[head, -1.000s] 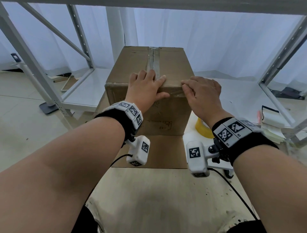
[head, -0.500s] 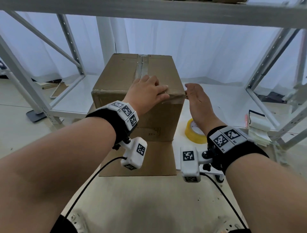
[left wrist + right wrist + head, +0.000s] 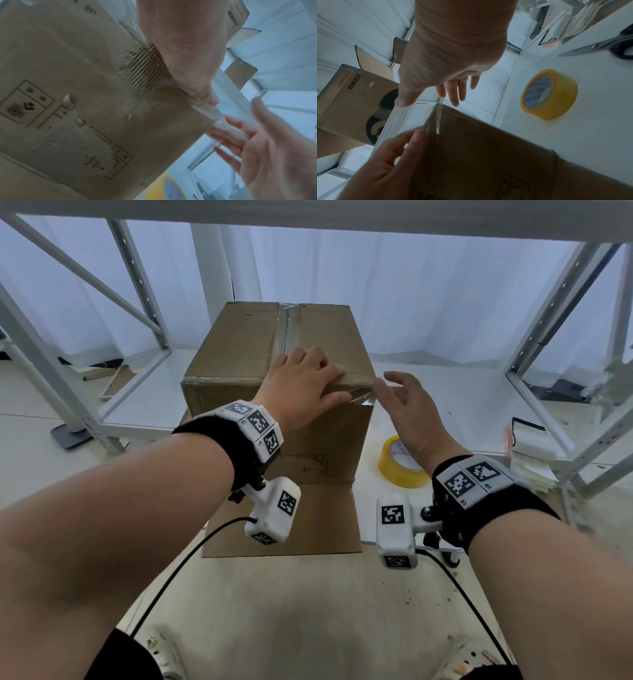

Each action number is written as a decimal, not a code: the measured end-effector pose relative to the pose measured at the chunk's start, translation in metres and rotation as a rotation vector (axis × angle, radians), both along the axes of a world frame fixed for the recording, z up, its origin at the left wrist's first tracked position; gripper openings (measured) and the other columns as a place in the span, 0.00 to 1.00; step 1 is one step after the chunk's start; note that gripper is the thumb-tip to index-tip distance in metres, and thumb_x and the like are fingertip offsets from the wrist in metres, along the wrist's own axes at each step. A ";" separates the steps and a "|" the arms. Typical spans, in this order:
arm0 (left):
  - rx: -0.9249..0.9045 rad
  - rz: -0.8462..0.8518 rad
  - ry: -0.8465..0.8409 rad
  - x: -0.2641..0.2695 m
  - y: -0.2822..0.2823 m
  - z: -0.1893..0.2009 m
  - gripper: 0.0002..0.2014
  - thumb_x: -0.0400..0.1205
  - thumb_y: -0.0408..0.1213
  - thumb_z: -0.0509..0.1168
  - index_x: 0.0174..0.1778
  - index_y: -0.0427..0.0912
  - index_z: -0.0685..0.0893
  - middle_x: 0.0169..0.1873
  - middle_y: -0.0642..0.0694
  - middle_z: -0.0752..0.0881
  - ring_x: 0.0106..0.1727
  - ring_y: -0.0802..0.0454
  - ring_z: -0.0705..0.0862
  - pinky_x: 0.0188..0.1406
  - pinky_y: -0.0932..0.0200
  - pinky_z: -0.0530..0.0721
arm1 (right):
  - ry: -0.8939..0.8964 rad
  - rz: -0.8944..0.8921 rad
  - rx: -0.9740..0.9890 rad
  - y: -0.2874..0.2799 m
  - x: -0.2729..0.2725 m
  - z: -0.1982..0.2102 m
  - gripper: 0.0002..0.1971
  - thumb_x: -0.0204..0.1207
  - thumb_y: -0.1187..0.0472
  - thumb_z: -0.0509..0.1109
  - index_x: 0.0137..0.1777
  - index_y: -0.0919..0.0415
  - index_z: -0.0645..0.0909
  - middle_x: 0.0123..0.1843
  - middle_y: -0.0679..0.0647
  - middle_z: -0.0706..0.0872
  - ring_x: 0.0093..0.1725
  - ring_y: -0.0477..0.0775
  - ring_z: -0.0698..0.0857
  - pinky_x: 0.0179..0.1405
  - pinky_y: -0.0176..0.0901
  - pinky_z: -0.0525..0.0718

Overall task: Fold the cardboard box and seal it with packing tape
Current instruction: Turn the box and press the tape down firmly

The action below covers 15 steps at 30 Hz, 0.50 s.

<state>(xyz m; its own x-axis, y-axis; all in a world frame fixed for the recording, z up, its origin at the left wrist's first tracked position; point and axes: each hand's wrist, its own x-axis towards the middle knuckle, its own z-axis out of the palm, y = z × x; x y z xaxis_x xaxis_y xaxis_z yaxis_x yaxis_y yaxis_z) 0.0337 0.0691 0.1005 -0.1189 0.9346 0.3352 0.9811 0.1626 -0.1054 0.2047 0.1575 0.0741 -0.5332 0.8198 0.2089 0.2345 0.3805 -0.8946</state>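
The brown corrugated cardboard box (image 3: 277,392) stands upright on the white tabletop (image 3: 455,405), its top flaps closed and a strip of clear packing tape (image 3: 287,337) running along the centre seam. A second clear strip (image 3: 356,386) lies along the near top edge toward the right corner. The left hand (image 3: 305,386) presses flat on that edge, fingers straight, thumb on the front face. The right hand (image 3: 409,409), a second ago laid over the same edge, has slid off past the corner and now hovers just beside it, its grip open and holding nothing. This suggests the edge strip is smoothed down and its end is about to be wrapped round the corner. The yellow tape roll (image 3: 400,463) lies on the tabletop near the box, with steel scissors (image 3: 597,46) further off. A grey metal shelving frame (image 3: 137,282) and white curtains surround the bench.
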 end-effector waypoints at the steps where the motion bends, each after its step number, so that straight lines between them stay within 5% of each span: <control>1: -0.007 -0.029 -0.010 0.002 0.003 0.003 0.26 0.83 0.60 0.51 0.75 0.53 0.71 0.66 0.46 0.73 0.68 0.44 0.70 0.68 0.46 0.65 | -0.025 0.009 0.002 0.001 0.003 -0.003 0.29 0.79 0.43 0.66 0.75 0.56 0.68 0.67 0.51 0.80 0.65 0.49 0.77 0.61 0.38 0.71; 6: -0.014 -0.061 -0.036 0.008 0.018 0.005 0.23 0.84 0.57 0.54 0.74 0.54 0.73 0.62 0.47 0.76 0.65 0.46 0.72 0.66 0.48 0.67 | -0.229 -0.007 0.079 0.009 0.008 -0.022 0.37 0.71 0.47 0.77 0.77 0.58 0.68 0.71 0.53 0.79 0.70 0.50 0.77 0.64 0.38 0.71; 15: 0.019 -0.038 0.070 0.006 0.020 -0.008 0.27 0.81 0.62 0.55 0.73 0.53 0.70 0.62 0.46 0.74 0.63 0.44 0.72 0.63 0.47 0.69 | -0.281 -0.137 0.296 0.004 -0.003 -0.030 0.16 0.79 0.53 0.69 0.61 0.61 0.85 0.57 0.54 0.89 0.57 0.52 0.85 0.65 0.46 0.78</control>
